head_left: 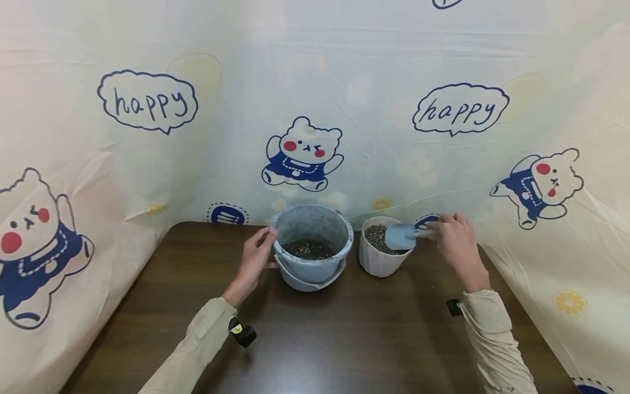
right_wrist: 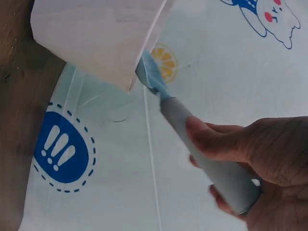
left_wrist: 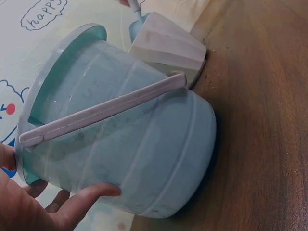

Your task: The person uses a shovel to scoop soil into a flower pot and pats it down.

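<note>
A blue bucket with dark soil low inside stands on the table, its pale handle hanging down the near side. My left hand holds the bucket at its left side, near the rim; in the left wrist view the thumb lies along the outer wall. To the right is a white faceted pot filled with dark soil. My right hand grips the grey handle of a small trowel, whose light-blue blade is over the pot's right rim.
The brown table ends just behind the containers. A printed cloth with bears and speech bubbles hangs behind and at both sides. A few soil crumbs lie on the table beside the pot.
</note>
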`<state>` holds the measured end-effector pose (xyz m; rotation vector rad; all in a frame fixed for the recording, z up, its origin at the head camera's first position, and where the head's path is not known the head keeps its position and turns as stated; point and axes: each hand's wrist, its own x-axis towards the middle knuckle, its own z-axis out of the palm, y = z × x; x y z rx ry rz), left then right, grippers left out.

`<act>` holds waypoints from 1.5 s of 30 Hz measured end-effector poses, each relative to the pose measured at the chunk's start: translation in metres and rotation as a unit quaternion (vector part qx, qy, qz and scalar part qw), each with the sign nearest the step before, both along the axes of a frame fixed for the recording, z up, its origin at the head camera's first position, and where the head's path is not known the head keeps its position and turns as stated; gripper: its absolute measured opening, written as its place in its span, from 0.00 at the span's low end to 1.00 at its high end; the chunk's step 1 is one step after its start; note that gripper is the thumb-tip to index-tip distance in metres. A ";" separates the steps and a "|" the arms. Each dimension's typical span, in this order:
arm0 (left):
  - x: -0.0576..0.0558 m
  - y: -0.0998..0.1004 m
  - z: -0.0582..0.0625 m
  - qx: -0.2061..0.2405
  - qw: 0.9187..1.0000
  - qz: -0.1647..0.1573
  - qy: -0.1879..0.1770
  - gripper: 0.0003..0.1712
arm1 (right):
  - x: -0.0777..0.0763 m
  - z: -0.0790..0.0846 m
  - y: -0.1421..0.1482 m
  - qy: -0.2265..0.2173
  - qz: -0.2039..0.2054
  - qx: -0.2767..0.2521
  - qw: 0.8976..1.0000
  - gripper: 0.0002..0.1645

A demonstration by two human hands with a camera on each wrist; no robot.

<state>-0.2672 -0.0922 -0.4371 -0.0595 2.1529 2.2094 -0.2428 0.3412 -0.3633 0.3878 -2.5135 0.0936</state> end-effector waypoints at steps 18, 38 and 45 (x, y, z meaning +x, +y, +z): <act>0.001 -0.001 0.001 -0.007 1.000 0.000 -0.004 0.33 | 0.001 0.005 -0.041 0.099 -0.031 -0.134 0.986 0.10; -0.008 0.005 -0.004 0.004 1.000 0.000 -0.005 0.32 | -0.032 -0.013 -0.117 -0.112 0.182 -0.170 0.962 0.27; -0.010 0.002 -0.001 -0.012 1.000 -0.012 -0.004 0.31 | -0.035 -0.025 -0.093 -0.094 0.182 -0.136 0.969 0.29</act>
